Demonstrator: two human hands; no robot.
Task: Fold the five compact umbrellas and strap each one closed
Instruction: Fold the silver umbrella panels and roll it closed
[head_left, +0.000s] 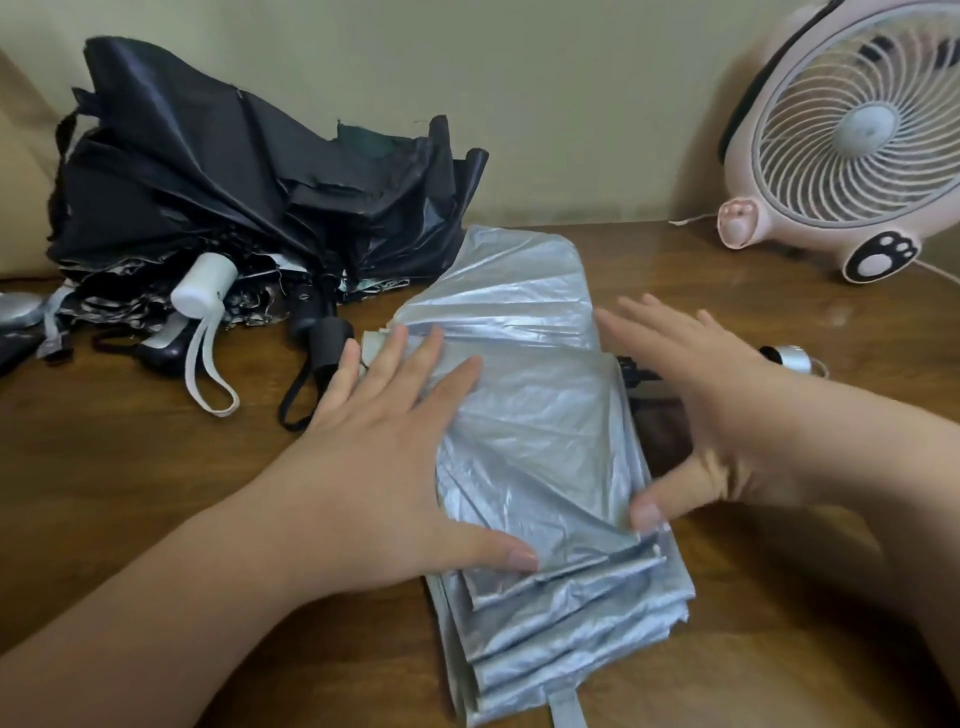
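Note:
A silver umbrella (540, 415) lies collapsed on the wooden table (130, 457), its canopy panels spread in flat layers. My left hand (395, 441) presses flat on the canopy's left side, fingers straight. Over the right edge my right hand (717, 415) is spread, thumb touching the fabric near the lower folds. The umbrella's silver handle (792, 357) pokes out behind my right hand. Its strap (566, 709) shows at the bottom edge. A heap of black unfolded umbrellas (249, 192) sits at the back left, with a white handle (203, 285) and a black handle (327, 348) sticking out.
A pink table fan (852, 135) stands at the back right against the wall, its cord trailing on the table. Another silver object (15, 309) lies at the far left edge. Bare table shows in front of the black heap.

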